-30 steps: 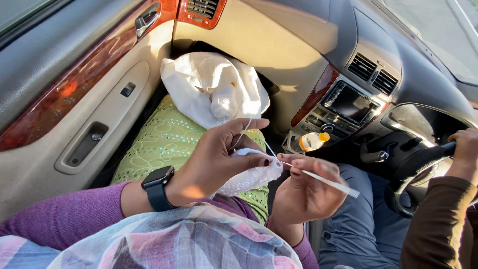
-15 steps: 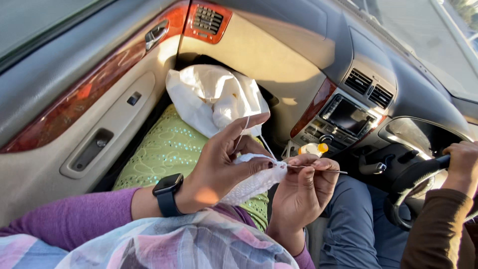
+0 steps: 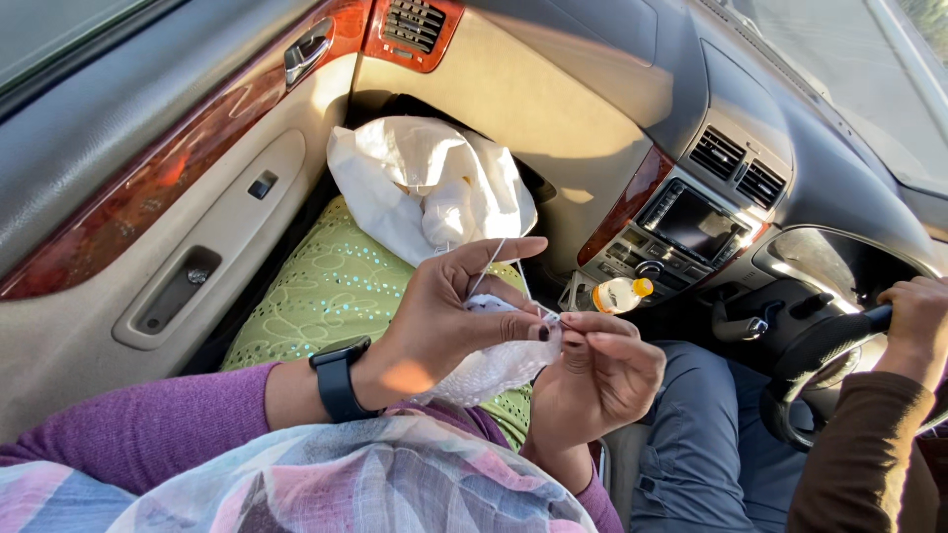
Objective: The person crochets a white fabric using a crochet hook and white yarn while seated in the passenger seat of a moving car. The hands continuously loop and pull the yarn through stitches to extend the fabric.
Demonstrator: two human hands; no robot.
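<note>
car door (image 3: 148,227): fills the 9 to 11 o'clock side of the view, grey and beige with a reddish wood strip, its handle recess near 9 o'clock
dashboard (image 3: 553,89): runs from 12 to 3 o'clock, with vents and a centre screen at 2 o'clock
another person: a brown sleeve and a hand (image 3: 913,316) on the steering wheel at 3 o'clock, grey trouser leg below, well apart from the work
green bag (image 3: 326,296): pale green embroidered fabric in the footwell, at 10 o'clock from the hands
white cloth bag (image 3: 425,188): lies on the green bag at 12 o'clock from the hands, mouth slumped open; a white yarn strand rises from it, what else is inside is hidden
left hand (image 3: 444,326): wears a black watch at the wrist, forefinger stretched out towards 2 o'clock with the yarn (image 3: 489,266) over it, thumb and other fingers pinching the white crochet piece (image 3: 484,360)
right hand (image 3: 602,370): just beside the left, at 3 o'clock from it, fingertips closed narrowly on a thin hook whose shaft is mostly hidden
key relation: the crochet piece hangs under the left hand, its working edge at 9 o'clock from the right fingertips, touching them; the hook seems to lie along 3 to 9 o'clock; the right hand is nearer that edge
small bottle (image 3: 617,294): white with a yellow cap, lying on the console at 12 o'clock from the right hand
</note>
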